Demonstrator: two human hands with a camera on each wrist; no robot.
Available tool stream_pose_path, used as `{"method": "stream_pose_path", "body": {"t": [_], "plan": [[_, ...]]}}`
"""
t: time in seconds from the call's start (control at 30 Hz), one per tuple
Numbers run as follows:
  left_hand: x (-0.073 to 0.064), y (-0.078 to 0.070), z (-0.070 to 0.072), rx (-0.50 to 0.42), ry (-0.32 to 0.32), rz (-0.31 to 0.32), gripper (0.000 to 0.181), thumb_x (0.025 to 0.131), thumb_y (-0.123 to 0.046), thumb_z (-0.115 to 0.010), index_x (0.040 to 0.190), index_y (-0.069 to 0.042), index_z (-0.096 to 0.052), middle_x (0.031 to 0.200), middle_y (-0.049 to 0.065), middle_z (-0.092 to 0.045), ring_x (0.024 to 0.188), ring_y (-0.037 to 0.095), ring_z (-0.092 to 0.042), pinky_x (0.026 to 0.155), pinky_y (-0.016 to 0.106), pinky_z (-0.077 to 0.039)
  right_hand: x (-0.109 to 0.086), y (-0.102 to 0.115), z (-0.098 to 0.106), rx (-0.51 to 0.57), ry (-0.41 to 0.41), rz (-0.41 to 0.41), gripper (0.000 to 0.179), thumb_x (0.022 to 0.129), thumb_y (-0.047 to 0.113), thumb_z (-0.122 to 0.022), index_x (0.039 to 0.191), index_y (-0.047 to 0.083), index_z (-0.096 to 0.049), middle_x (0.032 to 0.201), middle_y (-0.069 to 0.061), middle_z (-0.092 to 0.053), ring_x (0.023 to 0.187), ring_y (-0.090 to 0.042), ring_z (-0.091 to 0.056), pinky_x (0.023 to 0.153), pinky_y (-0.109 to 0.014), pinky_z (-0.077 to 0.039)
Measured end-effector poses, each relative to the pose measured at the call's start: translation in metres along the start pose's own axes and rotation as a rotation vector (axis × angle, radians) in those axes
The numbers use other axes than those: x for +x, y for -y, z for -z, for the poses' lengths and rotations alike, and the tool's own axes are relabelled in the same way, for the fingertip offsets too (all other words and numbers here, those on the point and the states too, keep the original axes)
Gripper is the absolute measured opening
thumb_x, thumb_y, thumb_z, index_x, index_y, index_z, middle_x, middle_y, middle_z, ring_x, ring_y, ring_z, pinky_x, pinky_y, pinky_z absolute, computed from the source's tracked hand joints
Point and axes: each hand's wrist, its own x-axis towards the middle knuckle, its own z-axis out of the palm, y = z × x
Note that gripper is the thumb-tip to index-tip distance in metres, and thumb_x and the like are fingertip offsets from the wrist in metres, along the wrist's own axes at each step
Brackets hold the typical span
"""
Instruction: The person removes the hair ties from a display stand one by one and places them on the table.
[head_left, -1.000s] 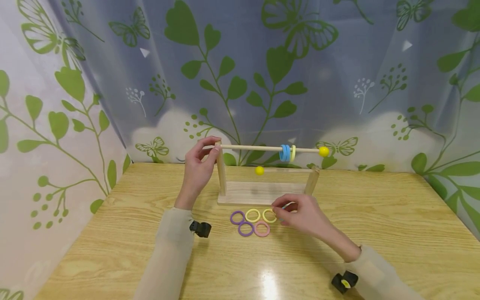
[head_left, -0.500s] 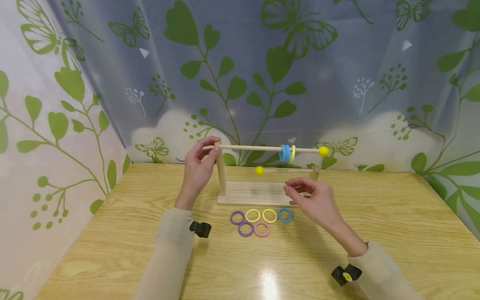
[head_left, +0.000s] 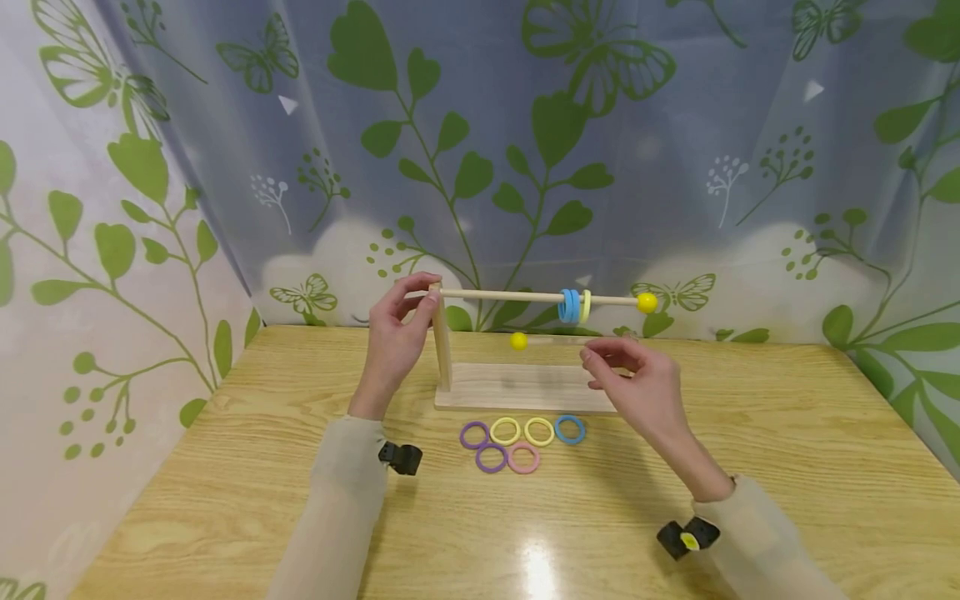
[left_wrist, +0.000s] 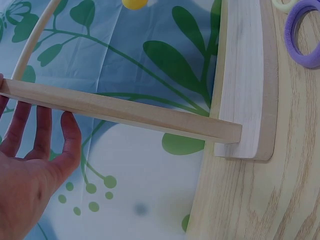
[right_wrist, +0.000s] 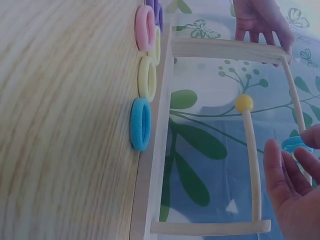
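My left hand (head_left: 397,333) grips the top of the left post (head_left: 444,354) of a wooden stand, fingers behind it and thumb in front. An upper rod (head_left: 502,296) runs right from that post, ending in a yellow ball (head_left: 647,303). Blue hair ties (head_left: 568,307) and a pale yellow one (head_left: 586,308) hang on it. My right hand (head_left: 641,387), fingers loosely bent, hovers before the right post, hiding it in the head view. Nothing shows between its fingers in the right wrist view. A blue hair tie (right_wrist: 136,125) lies on the table below.
Two yellow, two purple and one pink hair tie (head_left: 524,472) lie in front of the stand's base (head_left: 517,392). A lower rod with a yellow ball (head_left: 518,341) points left from the right post (right_wrist: 212,228). A patterned curtain (head_left: 480,167) hangs behind the table (head_left: 300,500).
My right hand has let go of the blue hair tie on the table and moved up and right, toward the right post. The left hand has stayed in place.
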Motion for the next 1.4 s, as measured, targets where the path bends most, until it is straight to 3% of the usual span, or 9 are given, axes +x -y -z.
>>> {"method": "stream_pose_path", "body": {"t": [0.43,0.7,0.83,1.03,1.27,1.4], "plan": [[0.000,0.000,0.001,0.004,0.000,0.007,0.023,0.102,-0.008,-0.062,0.123,-0.003,-0.068,0.117,0.012,-0.064,0.097,0.015,-0.066,0.075,0.023,-0.058,0.008,0.002,-0.005,0.027,-0.086,-0.017,0.018,0.094,0.016,-0.075,0.103,-0.001,-0.076,0.097,-0.021,-0.076,0.076,0.001,-0.070,0.065,-0.024,-0.061],[0.000,0.000,0.001,-0.002,-0.004,0.013,0.023,0.102,-0.010,-0.062,0.123,-0.002,-0.068,0.114,0.005,-0.065,0.098,0.015,-0.066,0.076,0.021,-0.058,0.014,0.001,-0.011,0.080,-0.155,-0.018,0.017,0.091,0.014,-0.078,0.101,0.001,-0.077,0.091,-0.007,-0.077,0.076,-0.005,-0.072,0.063,-0.025,-0.061],[0.000,0.000,0.000,0.001,-0.007,0.017,0.023,0.102,-0.010,-0.061,0.123,-0.002,-0.068,0.114,0.006,-0.064,0.098,0.015,-0.066,0.076,0.021,-0.058,0.016,0.000,-0.014,0.081,-0.176,-0.008,0.018,0.091,0.015,-0.078,0.102,0.002,-0.077,0.092,-0.006,-0.077,0.077,-0.002,-0.071,0.063,-0.024,-0.061],[-0.001,0.000,0.001,0.001,-0.008,0.018,0.023,0.102,-0.009,-0.062,0.123,-0.002,-0.068,0.116,0.009,-0.064,0.097,0.014,-0.066,0.075,0.021,-0.058,0.019,0.002,-0.016,0.064,-0.188,-0.003,0.020,0.091,0.017,-0.079,0.104,0.003,-0.077,0.094,-0.006,-0.076,0.078,-0.002,-0.071,0.065,-0.024,-0.061],[0.000,0.000,0.000,0.008,-0.005,0.006,0.023,0.102,-0.009,-0.061,0.123,-0.003,-0.067,0.114,0.003,-0.064,0.097,0.014,-0.067,0.075,0.021,-0.058,0.022,0.003,-0.017,0.081,-0.183,0.002,0.020,0.090,0.018,-0.080,0.104,0.004,-0.077,0.093,-0.008,-0.077,0.078,-0.002,-0.071,0.065,-0.022,-0.061],[0.000,0.000,0.000,0.006,-0.004,0.005,0.023,0.102,-0.009,-0.062,0.123,-0.003,-0.068,0.114,0.004,-0.065,0.097,0.015,-0.067,0.075,0.021,-0.058,0.024,0.004,-0.017,0.075,-0.190,-0.007,0.020,0.090,0.020,-0.080,0.102,0.004,-0.078,0.090,-0.001,-0.077,0.077,-0.001,-0.071,0.064,-0.020,-0.060]]}}
